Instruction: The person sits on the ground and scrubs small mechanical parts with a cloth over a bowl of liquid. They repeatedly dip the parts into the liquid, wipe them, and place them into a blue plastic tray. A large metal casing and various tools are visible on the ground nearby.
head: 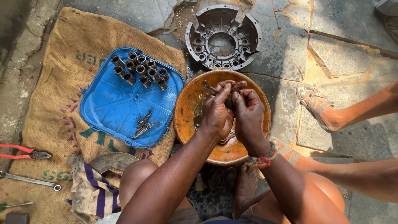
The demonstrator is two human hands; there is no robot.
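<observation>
My left hand (215,114) and my right hand (248,114) are held together over an orange bowl (186,99). Both grip a small dark metal part (209,88), whose end sticks out to the upper left past my fingers. The rest of the part is hidden between my fingers. The bowl holds dirty liquid and another metal piece (227,139), partly covered by my hands. My right wrist wears a beaded bracelet (265,157).
A blue plastic lid (116,108) on a burlap sack (54,103) holds several coil springs (141,68) and a small lever part (143,124). A round grey metal housing (223,36) lies beyond the bowl. Red pliers (23,152), a wrench (29,180) and a rag (91,191) lie left. Another person's sandalled feet (315,105) are right.
</observation>
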